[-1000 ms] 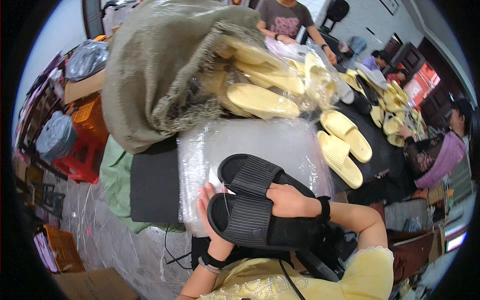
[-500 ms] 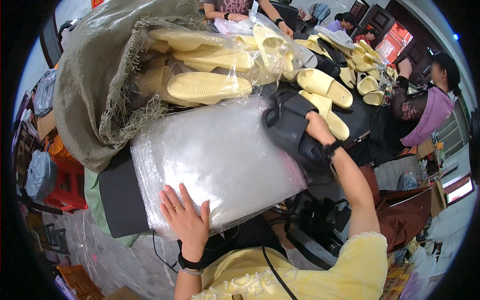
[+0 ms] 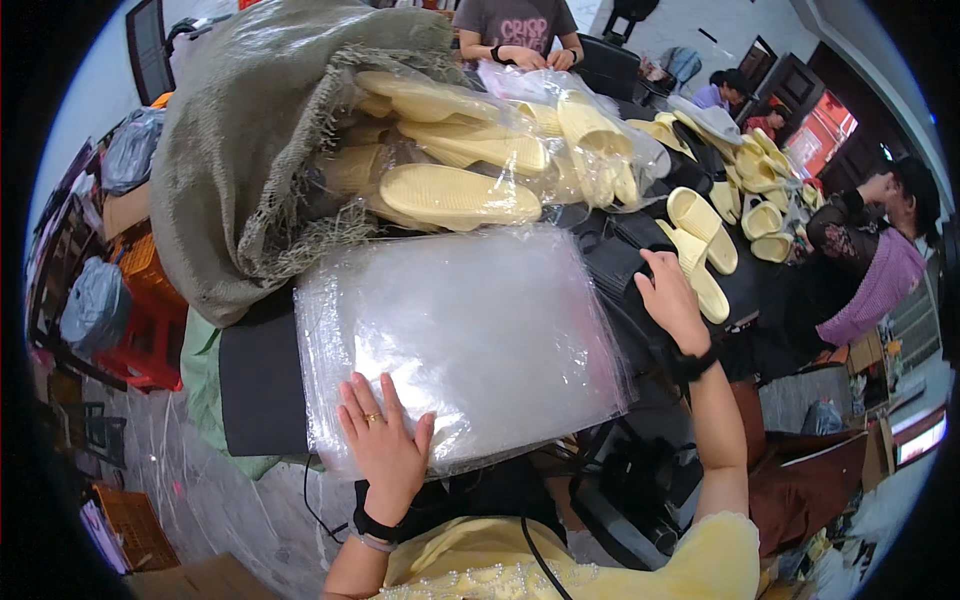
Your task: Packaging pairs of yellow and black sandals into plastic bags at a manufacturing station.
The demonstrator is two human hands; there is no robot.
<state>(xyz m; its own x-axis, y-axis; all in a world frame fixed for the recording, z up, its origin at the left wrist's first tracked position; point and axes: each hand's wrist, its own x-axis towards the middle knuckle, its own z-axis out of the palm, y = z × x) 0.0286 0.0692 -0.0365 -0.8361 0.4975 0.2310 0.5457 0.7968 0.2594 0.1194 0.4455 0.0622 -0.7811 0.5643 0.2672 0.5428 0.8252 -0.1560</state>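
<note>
On the dark tabletop (image 3: 262, 390) we noted clear bags (image 3: 480, 325), likely light and slippery, best edge-pinched, under the spread left hand (image 3: 388, 452); whether the right hand (image 3: 676, 308) gripped the adjacent black slippers (image 3: 618, 255), we couldn't tell.

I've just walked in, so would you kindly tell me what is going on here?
A person's left hand lies flat on a stack of clear plastic. The right hand is by the black slippers right of the stack; whether it touches them is hard to tell. Loose yellow slippers lie just beyond. Plastic-wrapped yellow slippers lie at the mouth of a woven sack, and a co-worker is across the table.
</note>
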